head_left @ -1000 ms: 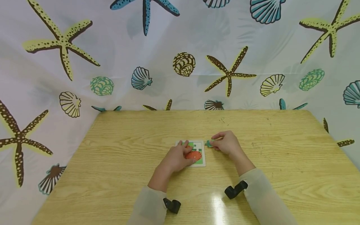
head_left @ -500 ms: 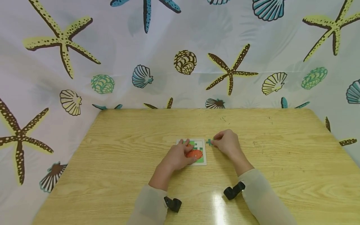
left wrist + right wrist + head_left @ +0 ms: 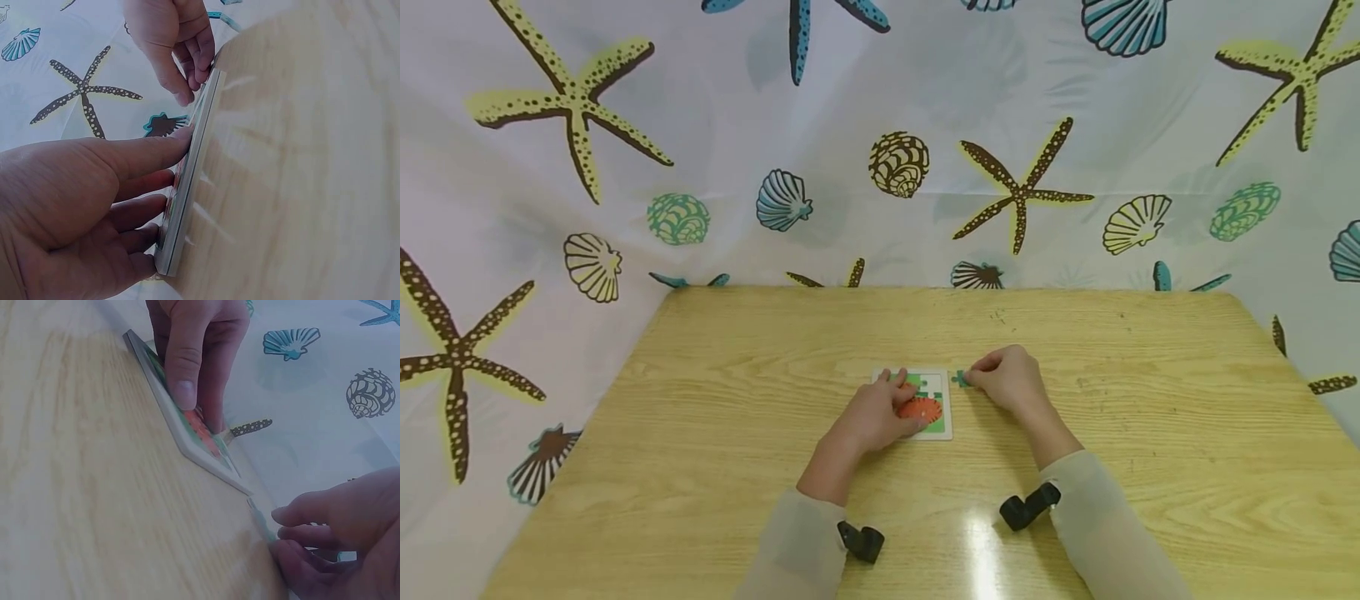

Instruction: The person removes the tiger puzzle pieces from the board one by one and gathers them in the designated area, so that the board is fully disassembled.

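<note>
A small square jigsaw puzzle [image 3: 937,428] in a white frame lies on the table, showing an orange-red shape on green. A white gap shows at its upper right. My left hand [image 3: 874,418] rests over its left side, fingers spread and thumb near the lower edge; in the left wrist view, the left hand's thumb [image 3: 153,153] lies across the puzzle. Just right of the frame's upper corner, my right hand [image 3: 1011,381] pinches a green puzzle piece [image 3: 958,379] by its right end. The right hand's fingers partly hide that piece. The right wrist view shows the piece [image 3: 261,520] beside the frame's corner.
A wooden table [image 3: 737,358] stretches around the puzzle on all sides. Behind and beside it hangs a white cloth [image 3: 850,100] printed with starfish and shells. Black wrist cameras [image 3: 1028,506] sit on both light sleeves.
The green piece has been turned slightly in the right fingers and lies a little farther clear of them. The left hand stays on the puzzle. The head view has shifted slightly.
</note>
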{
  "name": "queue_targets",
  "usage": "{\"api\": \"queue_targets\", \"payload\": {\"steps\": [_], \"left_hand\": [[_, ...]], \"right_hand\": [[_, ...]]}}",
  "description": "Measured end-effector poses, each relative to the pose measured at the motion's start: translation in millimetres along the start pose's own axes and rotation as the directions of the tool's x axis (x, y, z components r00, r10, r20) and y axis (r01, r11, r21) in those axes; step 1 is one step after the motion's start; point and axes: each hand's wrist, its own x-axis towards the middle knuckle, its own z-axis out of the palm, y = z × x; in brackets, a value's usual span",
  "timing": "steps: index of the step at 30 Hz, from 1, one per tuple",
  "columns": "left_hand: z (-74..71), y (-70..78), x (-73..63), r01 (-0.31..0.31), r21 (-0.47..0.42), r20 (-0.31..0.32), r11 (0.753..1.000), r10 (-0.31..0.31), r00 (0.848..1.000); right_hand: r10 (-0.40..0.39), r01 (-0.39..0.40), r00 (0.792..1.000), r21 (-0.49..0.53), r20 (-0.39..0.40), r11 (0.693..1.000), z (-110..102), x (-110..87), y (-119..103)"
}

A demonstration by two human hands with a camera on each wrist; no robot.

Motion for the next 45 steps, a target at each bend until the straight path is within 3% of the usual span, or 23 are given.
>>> {"api": "queue_targets", "payload": {"steps": [4, 13, 21, 26, 33, 45], "left_hand": [[0.4, 0.0, -1.2, -0.005, -0.033, -0.008, 0.999, 0.005, 1.000], [0.1, -0.3, -1.2, -0.007, -0.023, -0.013, 1.000, 0.007, 1.000], [0.6, -1.2, -0.1, -0.004, -0.013, 0.004, 1.000, 0.004, 1.000], [2.3, -0.2, 0.8, -0.009, -0.009, 0.006, 1.000, 0.009, 1.000], [2.6, -0.9, 0.4, 0.003, -0.010, 0.013, 1.000, -0.003, 1.000], [-1.8, 1.0, -0.1, 0.007, -0.015, 0.004, 1.000, -0.007, 1.000]], "right_hand": [[0.010, -0.011, 0.999, 0.022, 0.035, 1.000, -1.9, -0.9, -1.5], [-0.036, 0.031, 0.996, 0.049, 0.086, 0.998, -1.2, -4.0, -9.3], [-0.050, 0.033, 0.983, 0.098, 0.178, 0.995, 3.7, -7.1, -10.0], [-0.075, 0.052, 0.969, 0.101, 0.234, 0.994, 5.8, -8.9, -10.7], [-0.144, 0.112, 0.933, 0.112, 0.330, 0.987, 10.1, -9.3, -10.4], [-0.193, 0.205, 0.933, -0.007, 0.303, 0.979, 12.5, -7.8, -13.4]]}}
